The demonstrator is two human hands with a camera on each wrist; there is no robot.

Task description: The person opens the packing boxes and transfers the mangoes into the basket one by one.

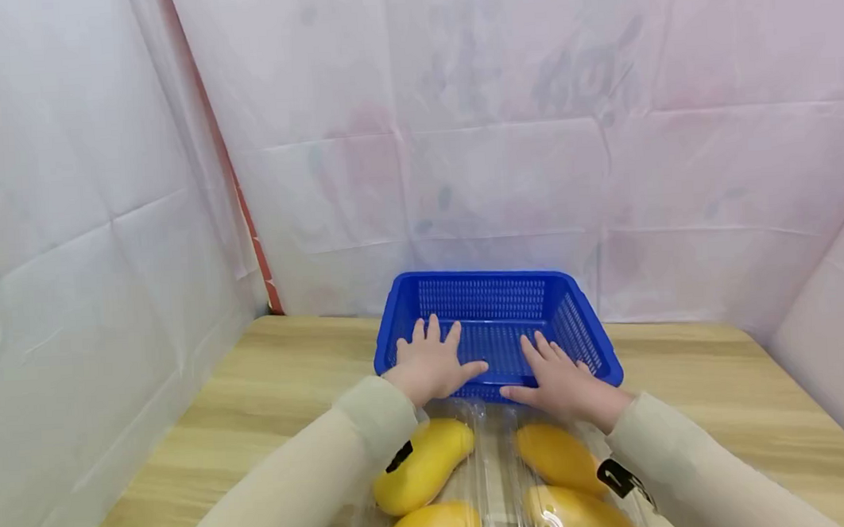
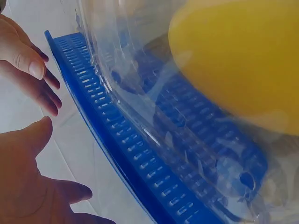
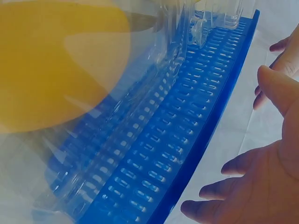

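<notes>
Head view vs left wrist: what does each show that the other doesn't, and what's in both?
Head only: the blue slotted basket's inside floor, the cream left sleeve and right sleeve, the red strip by the backdrop, and four yellow mangoes rather than one.

Left wrist only: the palm side of the left hand; head shows its back.

Both: left hand, right hand, basket, at least one mango, clear plastic packaging, pale backdrop.

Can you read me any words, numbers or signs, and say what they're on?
There are none I can read.
Pale pinkish hanging sheet: faint grey marks, too blurred to read.
Black strap by the cream right sleeve: pale mark, too small to read.
Blue plastic slotted basket, yellow oval fruit: no writing seen.
</notes>
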